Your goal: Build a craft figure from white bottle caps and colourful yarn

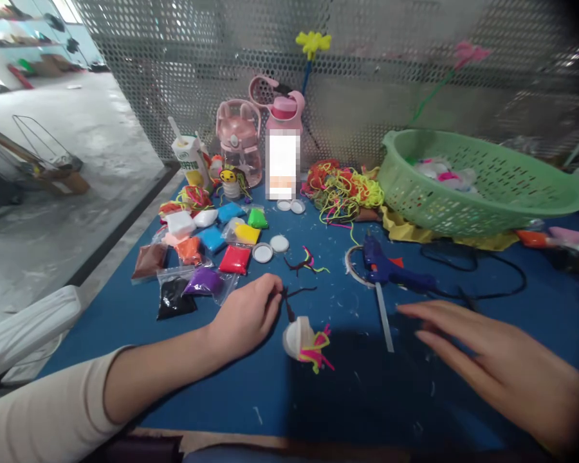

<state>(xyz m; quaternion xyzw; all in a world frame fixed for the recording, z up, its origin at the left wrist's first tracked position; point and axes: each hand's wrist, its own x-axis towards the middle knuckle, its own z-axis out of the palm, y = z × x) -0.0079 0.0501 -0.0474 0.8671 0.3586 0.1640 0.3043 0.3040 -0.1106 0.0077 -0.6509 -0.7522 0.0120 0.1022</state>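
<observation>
My left hand (253, 308) rests on the table with its fingers curled in a pinch at the end of a dark yarn strand (289, 305). That strand runs down to a small white container (296, 339) lying tilted, with pink and yellow yarn pieces (318, 350) sticking out of its right side. My right hand (487, 360) hovers at the right, thumb and fingers apart, holding nothing. Closest to it are a blue glue gun (395, 273) and the clear glue stick (384, 318) reaching out of it. Short cut yarn bits (307, 260) lie beyond my left hand.
Bags of coloured clay (212, 239) and white lids (263, 253) cover the left side. Behind are a drink carton (192, 161), pink bottles (240, 138), a bee figure (230, 183) and a yarn heap (345, 190). A green basket (482, 209) and black cord (511, 292) occupy the right.
</observation>
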